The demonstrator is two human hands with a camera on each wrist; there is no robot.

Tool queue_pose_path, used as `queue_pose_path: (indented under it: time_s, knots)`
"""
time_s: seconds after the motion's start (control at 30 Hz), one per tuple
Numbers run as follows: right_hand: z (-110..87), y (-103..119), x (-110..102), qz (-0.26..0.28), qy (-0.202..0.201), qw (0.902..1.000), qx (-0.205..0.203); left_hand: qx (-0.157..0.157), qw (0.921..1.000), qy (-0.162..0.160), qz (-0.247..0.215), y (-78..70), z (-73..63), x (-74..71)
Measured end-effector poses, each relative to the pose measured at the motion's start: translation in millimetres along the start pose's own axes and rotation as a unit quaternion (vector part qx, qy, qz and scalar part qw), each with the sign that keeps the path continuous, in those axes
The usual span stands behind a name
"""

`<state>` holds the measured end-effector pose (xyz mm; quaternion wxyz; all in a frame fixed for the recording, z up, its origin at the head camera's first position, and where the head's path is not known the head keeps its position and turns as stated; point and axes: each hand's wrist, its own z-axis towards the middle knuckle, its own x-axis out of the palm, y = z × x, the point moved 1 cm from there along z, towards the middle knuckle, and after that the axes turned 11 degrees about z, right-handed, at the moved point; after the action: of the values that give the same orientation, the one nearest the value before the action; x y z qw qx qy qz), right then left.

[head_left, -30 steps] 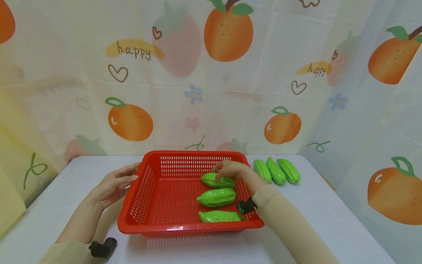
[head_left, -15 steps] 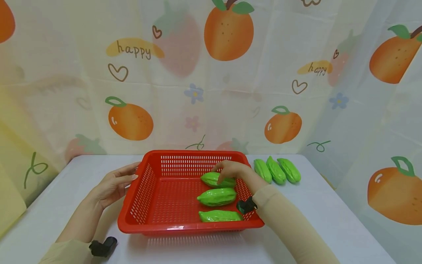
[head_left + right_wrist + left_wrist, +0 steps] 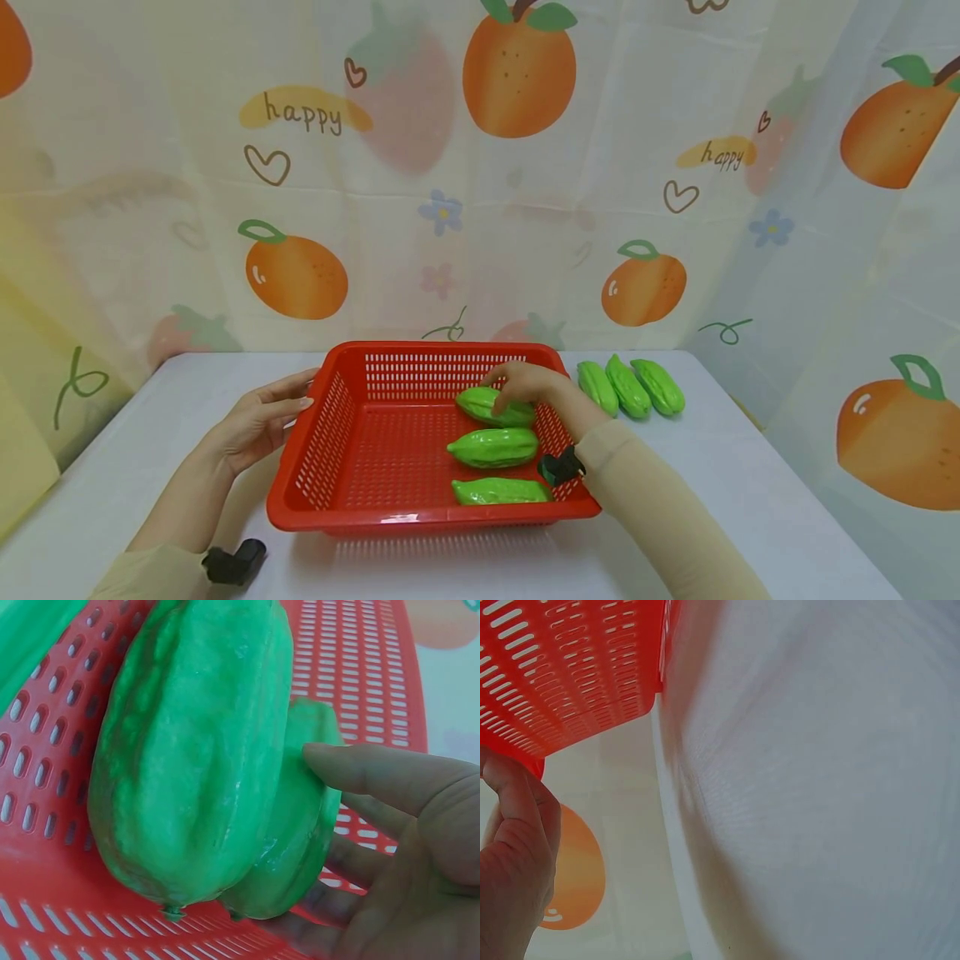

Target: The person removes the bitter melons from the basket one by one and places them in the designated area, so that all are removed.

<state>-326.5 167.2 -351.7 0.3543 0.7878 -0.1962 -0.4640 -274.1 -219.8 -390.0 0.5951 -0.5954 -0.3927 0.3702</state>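
Observation:
A red plastic basket [image 3: 397, 454] with slotted walls stands on the table. Three green, ridged bitter melons are in its right half, lying crosswise one behind another. My right hand [image 3: 528, 385] grips the rearmost bitter melon [image 3: 476, 403], thumb on the near side and fingers round the far side; the right wrist view shows that bitter melon [image 3: 300, 802] partly behind the middle one [image 3: 195, 750]. In front lie the middle bitter melon [image 3: 493, 448] and the nearest bitter melon [image 3: 501, 492]. My left hand [image 3: 251, 425] holds the basket's left rim, thumb and fingers at its edge.
Several bitter melons more lie outside: three in a row on the white table [image 3: 720, 492], beyond the basket's right rear corner, among them the middle one [image 3: 628, 389]. A curtain [image 3: 480, 208] printed with fruit hangs right behind the table's far edge.
The rearmost bitter melon has risen slightly in my right hand, and that hand has shifted up a little with it. My left hand and the basket stay in place.

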Motion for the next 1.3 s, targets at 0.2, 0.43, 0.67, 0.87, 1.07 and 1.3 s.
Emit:
queue_pose_path:
  time_s: [0.2, 0.43, 0.67, 0.87, 1.07, 1.3]
  knots:
    - [-1.9, 4, -2, -0.007, -0.003, 0.9998, -0.018, 0.004, 1.0, 0.0, 0.005, 1.6, 0.8, -1.3]
    - [-6.2, 11, -5, -0.002, -0.003, 0.9997, -0.024, -0.005, 0.9999, -0.009, 0.007, 2.3, 1.0, -2.0]
    - [-7.2, 13, -6, 0.053, 0.004, 0.9985, -0.013, -0.002, 1.0, -0.005, 0.006, 1.4, -0.2, -1.3]
    - [-10.5, 16, -9, 0.112, -0.002, 0.9937, 0.009, -0.006, 0.9999, -0.009, 0.004, 0.2, -0.5, 0.4]
    - [-11.9, 19, -11, 0.15, -0.012, 0.9886, 0.008, -0.01, 0.9998, -0.013, 0.005, -0.8, -0.4, 1.6]
    - [-12.8, 22, -14, 0.157, -0.019, 0.9874, -0.013, -0.014, 0.9998, -0.013, 0.007, -1.0, -0.2, 1.6]
